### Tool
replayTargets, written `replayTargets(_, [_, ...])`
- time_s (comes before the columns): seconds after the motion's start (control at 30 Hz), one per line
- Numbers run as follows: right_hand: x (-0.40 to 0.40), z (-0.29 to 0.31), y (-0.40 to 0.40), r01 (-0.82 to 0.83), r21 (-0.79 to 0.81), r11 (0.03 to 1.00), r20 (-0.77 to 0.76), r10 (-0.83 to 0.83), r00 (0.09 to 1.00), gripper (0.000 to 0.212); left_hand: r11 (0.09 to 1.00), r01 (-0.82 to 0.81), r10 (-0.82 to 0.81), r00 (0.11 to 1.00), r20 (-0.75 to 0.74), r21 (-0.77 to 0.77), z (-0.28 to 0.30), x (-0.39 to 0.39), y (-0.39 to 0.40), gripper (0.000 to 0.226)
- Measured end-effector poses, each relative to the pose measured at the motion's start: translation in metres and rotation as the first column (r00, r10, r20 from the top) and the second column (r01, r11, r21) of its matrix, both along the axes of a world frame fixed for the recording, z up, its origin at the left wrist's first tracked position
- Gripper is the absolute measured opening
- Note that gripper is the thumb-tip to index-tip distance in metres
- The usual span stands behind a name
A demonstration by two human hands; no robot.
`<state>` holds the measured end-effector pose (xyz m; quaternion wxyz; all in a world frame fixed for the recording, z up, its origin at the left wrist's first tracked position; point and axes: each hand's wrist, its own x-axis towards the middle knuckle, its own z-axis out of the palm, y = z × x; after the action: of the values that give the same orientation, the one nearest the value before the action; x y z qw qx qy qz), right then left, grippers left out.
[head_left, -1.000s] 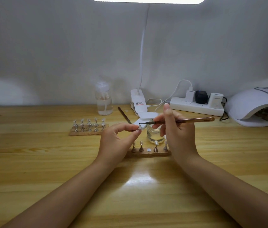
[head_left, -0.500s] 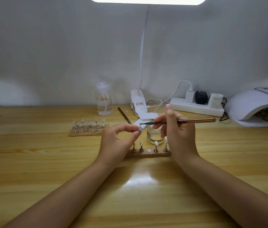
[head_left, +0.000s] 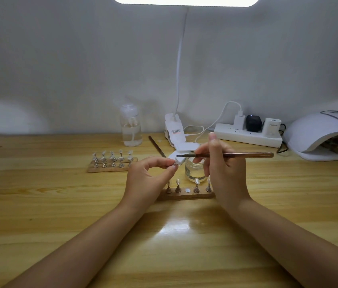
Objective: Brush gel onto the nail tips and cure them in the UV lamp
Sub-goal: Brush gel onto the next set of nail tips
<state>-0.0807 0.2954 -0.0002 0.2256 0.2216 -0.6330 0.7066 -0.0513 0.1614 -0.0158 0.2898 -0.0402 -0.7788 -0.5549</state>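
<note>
The left hand (head_left: 147, 175) pinches a nail tip (head_left: 175, 163) above the wooden stand (head_left: 186, 195); the right hand (head_left: 224, 169) grips a brush (head_left: 226, 155), bristles at the tip. A slip could likely smear gel or tip the open jar (head_left: 195, 170) (just behind). Glossy wood worktop (head_left: 39, 204), white wall, UV lamp (head_left: 326, 136) far right.

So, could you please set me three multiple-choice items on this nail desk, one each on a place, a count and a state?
1. Where is the UV lamp?
A. far right
B. far left
C. between the hands

2. How many stands are on the near wooden holder?
A. two
B. four
C. six

3. What does the right hand hold?
A. nothing
B. a bottle
C. the brush

Key: 1 A, it sits at the table's right edge. 2 B, four stands and one bare disc. 3 C, its fingers grip the handle.
</note>
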Motion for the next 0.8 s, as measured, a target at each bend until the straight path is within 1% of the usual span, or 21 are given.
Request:
replayTargets(0.13, [-0.0005,-0.002,-0.0009,-0.014,0.028,1.0,-0.017,0.014,1.0,0.038,1.0,0.0,0.0,1.0,0.004,0.002,0.0003,0.0008,0.0001,0.021])
replayTargets(0.3, [-0.0029,-0.0037,0.003,0.016,-0.009,1.0,-0.008,-0.016,1.0,0.045,1.0,-0.007,0.007,1.0,0.005,-0.011,0.0004,0.0008,0.0002,0.023])
replayTargets(0.57, [-0.0014,-0.0014,0.0001,-0.007,0.038,0.999,-0.025,0.008,1.0,0.037,1.0,0.002,-0.002,1.0,-0.003,-0.013,0.001,0.0014,0.0006,0.025])
replayTargets(0.8, [-0.0021,-0.0027,0.0027,0.019,0.0,1.0,-0.02,-0.019,1.0,0.045,1.0,-0.011,0.011,1.0,-0.005,-0.016,0.0005,0.0008,0.0002,0.025])
